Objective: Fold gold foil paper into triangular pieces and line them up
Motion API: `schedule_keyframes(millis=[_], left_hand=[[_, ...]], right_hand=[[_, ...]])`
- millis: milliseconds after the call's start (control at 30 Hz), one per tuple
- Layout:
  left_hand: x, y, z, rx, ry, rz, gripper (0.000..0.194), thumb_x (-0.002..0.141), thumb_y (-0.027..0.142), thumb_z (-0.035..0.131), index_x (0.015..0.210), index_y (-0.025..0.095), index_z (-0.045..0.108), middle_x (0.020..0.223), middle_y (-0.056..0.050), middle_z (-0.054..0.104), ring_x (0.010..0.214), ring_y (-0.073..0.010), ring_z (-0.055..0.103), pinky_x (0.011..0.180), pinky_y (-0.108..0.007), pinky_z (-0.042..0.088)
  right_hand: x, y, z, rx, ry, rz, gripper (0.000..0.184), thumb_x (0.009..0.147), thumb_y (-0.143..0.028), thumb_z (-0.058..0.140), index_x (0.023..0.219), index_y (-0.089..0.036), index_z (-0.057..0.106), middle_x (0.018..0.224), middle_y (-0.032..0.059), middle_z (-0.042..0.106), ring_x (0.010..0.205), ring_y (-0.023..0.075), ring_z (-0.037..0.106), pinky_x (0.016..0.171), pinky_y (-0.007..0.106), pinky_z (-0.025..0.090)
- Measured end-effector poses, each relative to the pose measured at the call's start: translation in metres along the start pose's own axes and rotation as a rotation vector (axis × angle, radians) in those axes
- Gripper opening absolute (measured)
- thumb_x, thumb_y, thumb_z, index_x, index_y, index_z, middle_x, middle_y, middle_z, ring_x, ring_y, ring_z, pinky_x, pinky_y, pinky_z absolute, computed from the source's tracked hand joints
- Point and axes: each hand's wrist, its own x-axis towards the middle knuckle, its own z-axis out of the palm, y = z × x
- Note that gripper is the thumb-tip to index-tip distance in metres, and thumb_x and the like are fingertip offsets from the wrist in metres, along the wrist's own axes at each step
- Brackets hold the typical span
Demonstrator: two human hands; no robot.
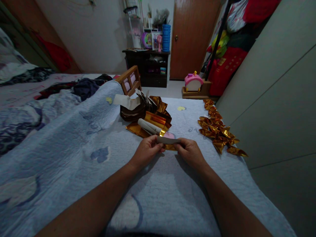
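Note:
Between my two hands stretches a sheet of gold foil paper (170,140), its grey backing showing on a folded upper strip and gold below. My left hand (148,148) pinches its left end between thumb and fingers. The right end is pinched the same way by my right hand (189,150). Just beyond my left hand lie loose gold sheets (155,119) with a pale rolled paper (149,126) on them. Behind these sits a thick stack of foil paper (132,111), partly fanned out. Several folded gold foil pieces (217,130) are heaped to the right.
A light blue patterned quilt (158,194) covers the bed beneath my hands. Dark clothes (86,88) lie at the left. Past the bed's far edge stand a wooden rail (129,80), a dark cabinet (145,67) and a pink toy (194,82). A pale cupboard (278,98) borders the right side.

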Motion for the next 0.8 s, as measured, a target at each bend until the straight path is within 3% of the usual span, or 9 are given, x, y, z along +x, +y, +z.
schedule_keyframes(millis=[200,400,800], left_hand=[[0.0010,-0.0055,-0.0027,0.111,-0.002,0.061,0.023,0.081,0.032,0.073,0.096,0.015,0.071,0.074,0.000,0.064,0.053,-0.0074,0.053,0.049,-0.018,0.048],[0.0011,-0.0089,-0.0026,0.107,-0.017,0.065,0.022,0.083,0.031,0.071,0.096,0.014,0.070,0.072,0.001,0.061,0.055,-0.0079,0.052,0.050,-0.018,0.046],[0.0016,-0.0086,-0.0017,0.084,-0.031,0.049,0.025,0.081,0.030,0.071,0.100,0.014,0.070,0.076,-0.001,0.063,0.057,-0.0088,0.052,0.051,-0.020,0.046]], right_hand=[[-0.0001,0.0015,0.0002,-0.022,-0.004,0.022,0.024,0.084,-0.017,0.057,0.093,-0.018,0.078,0.077,0.0031,0.073,0.071,0.0181,0.063,0.067,0.028,0.043],[0.0007,0.0020,-0.0013,-0.112,0.075,-0.043,0.017,0.085,-0.020,0.059,0.075,-0.020,0.073,0.073,0.0014,0.055,0.070,0.0160,0.053,0.065,0.028,0.039],[0.0016,0.0034,-0.0004,-0.075,0.037,-0.043,0.014,0.087,-0.020,0.059,0.080,-0.020,0.071,0.077,0.0011,0.054,0.073,0.0161,0.053,0.067,0.028,0.040]])
